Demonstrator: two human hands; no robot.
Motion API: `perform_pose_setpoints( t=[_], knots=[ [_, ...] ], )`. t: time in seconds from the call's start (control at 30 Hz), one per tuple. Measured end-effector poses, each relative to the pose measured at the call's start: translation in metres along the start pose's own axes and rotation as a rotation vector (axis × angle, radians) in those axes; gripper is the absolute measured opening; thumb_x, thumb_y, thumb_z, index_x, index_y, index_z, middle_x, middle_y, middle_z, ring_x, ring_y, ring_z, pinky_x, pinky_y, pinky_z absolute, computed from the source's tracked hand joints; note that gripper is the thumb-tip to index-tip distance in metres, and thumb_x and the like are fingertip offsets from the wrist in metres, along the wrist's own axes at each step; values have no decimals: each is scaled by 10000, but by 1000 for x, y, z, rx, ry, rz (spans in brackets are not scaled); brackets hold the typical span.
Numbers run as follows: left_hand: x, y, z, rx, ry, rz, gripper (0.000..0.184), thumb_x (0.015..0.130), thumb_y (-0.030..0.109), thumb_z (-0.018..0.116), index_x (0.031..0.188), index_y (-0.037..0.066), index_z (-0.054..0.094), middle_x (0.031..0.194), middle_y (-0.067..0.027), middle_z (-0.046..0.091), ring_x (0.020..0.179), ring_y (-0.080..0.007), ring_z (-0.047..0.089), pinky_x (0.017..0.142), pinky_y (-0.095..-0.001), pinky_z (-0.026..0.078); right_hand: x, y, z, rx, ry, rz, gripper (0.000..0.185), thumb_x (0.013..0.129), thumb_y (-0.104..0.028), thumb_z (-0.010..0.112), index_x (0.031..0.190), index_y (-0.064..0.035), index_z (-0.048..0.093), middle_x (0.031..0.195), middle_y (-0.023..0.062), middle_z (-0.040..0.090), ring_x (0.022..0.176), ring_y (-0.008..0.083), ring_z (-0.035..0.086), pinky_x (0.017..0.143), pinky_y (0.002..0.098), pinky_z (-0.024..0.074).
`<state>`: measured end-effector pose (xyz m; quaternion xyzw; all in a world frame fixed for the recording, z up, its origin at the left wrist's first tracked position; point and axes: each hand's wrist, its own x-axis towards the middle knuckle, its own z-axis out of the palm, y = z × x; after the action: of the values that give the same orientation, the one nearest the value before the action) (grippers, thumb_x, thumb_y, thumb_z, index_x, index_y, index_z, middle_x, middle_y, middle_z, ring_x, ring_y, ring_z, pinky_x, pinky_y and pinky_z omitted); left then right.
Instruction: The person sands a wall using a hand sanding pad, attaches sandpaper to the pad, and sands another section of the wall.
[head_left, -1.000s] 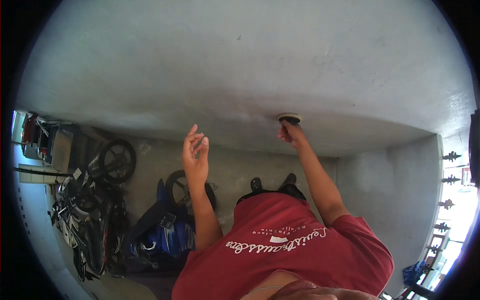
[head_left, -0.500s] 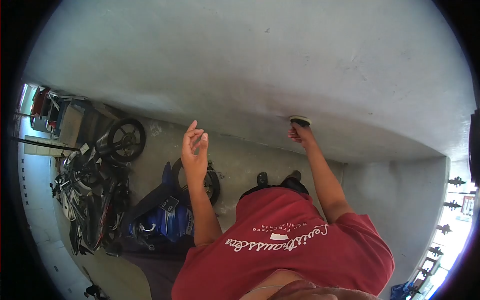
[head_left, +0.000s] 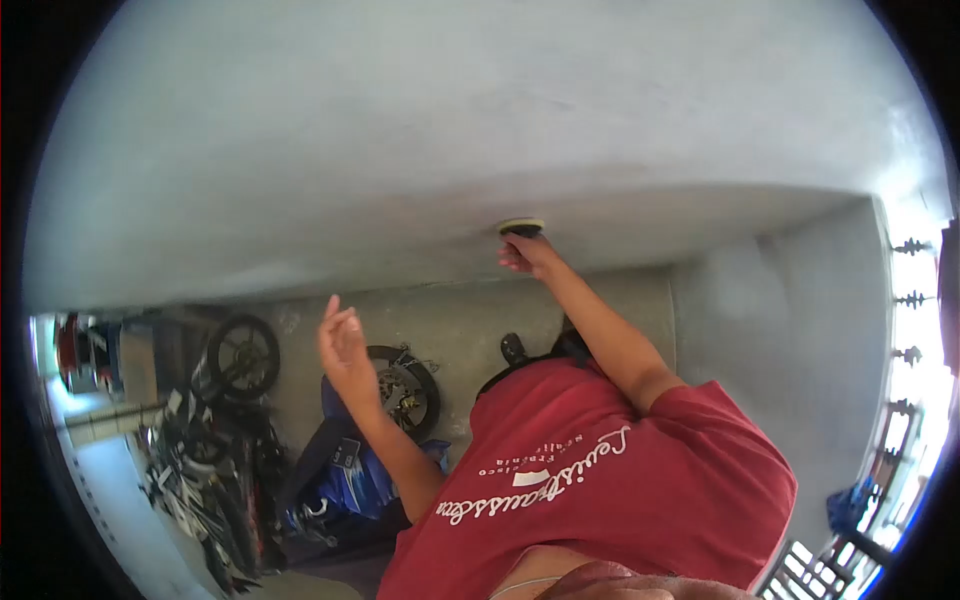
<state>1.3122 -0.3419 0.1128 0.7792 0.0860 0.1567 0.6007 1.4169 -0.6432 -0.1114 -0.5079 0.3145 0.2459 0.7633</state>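
My right hand grips a round black-backed pad with a pale yellow rim. The pad's face lies against the grey wall and is hidden from view. My left hand is raised in front of the wall's lower part, apart from it. Its fingers are loosely bent and spread, with nothing in them.
Below my left arm stands a blue motorcycle, its front wheel near my forearm. More motorcycles are parked at the left. A second grey wall meets the first at the right, beside a metal railing.
My right hand and the pad have moved left along the wall. My left hand has shifted left and down in view. The camera has turned, so the wall and motorcycles sit differently.
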Motion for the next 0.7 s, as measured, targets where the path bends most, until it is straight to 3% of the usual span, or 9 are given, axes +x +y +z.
perform_pose_setpoints(
  t=[0.2,0.47,0.6,0.7],
  knots=[
    [10,15,69,39,-135,-14,204,970,178,551,1086,10,550,1427,-182,433,1171,-246,544,1017,-342,410,-23,-20,-125,-8,45,-25,212,878,-264,652,1023,-111,632,849,44,696,682,162,697,538,254,532],
    [12,52,164,104,-225,8,212,969,183,549,1086,6,543,1446,-172,414,1203,-264,527,1024,-363,398,-43,-38,-369,-92,350,13,221,859,-240,678,1016,-89,637,827,64,710,649,178,699,507,267,526],
    [0,60,191,79,-219,-6,213,968,186,550,1091,12,546,1450,-163,413,1197,-262,528,1018,-359,396,-35,-42,-393,-219,343,73,224,876,-233,662,1030,-74,626,829,89,709,651,208,703,499,280,533],
    [-9,52,202,83,-222,-17,212,966,187,555,1094,18,551,1453,-162,410,1189,-254,530,1010,-351,397,-6,-15,-351,-169,162,19,320,911,-269,611,1152,-69,544,858,126,692,650,232,706,477,295,548]
  ],
)
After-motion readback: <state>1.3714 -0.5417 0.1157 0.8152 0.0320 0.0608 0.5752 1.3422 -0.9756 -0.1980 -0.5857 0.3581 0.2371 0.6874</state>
